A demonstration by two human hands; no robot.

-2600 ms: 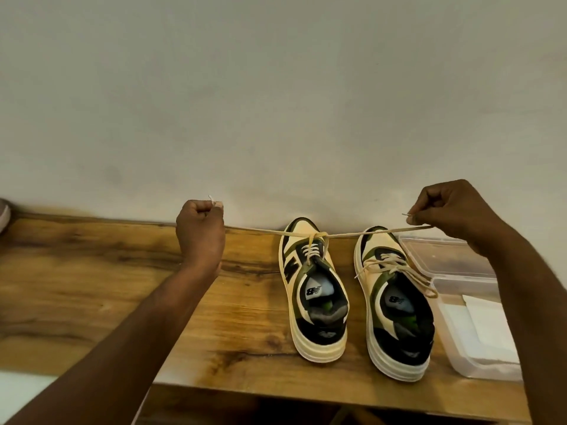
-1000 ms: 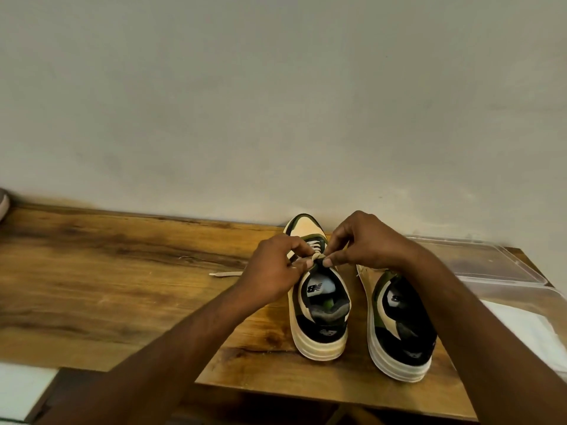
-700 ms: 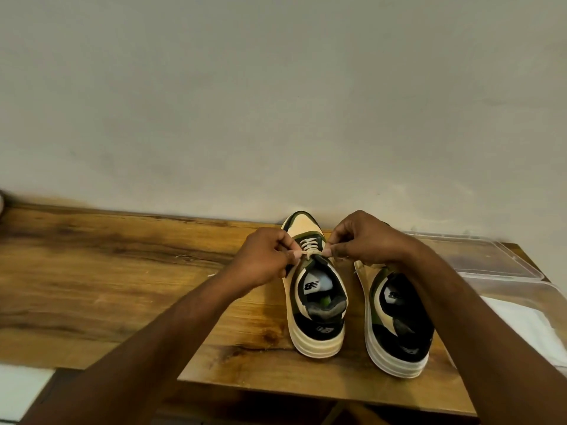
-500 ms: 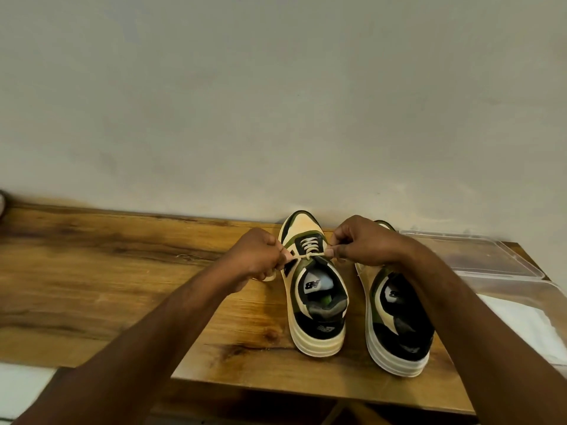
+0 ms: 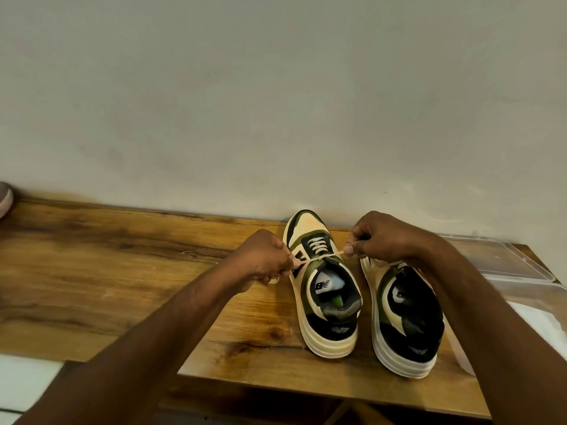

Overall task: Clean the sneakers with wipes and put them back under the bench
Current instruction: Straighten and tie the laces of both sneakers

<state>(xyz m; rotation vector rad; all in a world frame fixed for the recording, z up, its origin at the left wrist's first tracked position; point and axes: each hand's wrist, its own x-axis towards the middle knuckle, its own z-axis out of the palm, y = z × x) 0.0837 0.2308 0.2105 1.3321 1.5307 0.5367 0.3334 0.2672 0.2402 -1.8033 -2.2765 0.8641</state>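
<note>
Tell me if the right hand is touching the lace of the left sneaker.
Touching. In the head view the right hand pinches one end of the lace of the left sneaker, and the left hand pinches the other end.

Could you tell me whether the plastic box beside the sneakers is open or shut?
Open: its lid lies flat behind the box.

Dim, warm, even light with a yellowish cast; the wall (image 5: pixel 276 87) darkens toward the corners. Soft shadows lie on the bench (image 5: pixel 107 271) just beside the shoe soles and under the forearms. A faint sheen marks the clear plastic box (image 5: pixel 497 259) at far right. Wide-angle bending curves the far bench edge; detail is slightly soft throughout, most at the near edges
</note>
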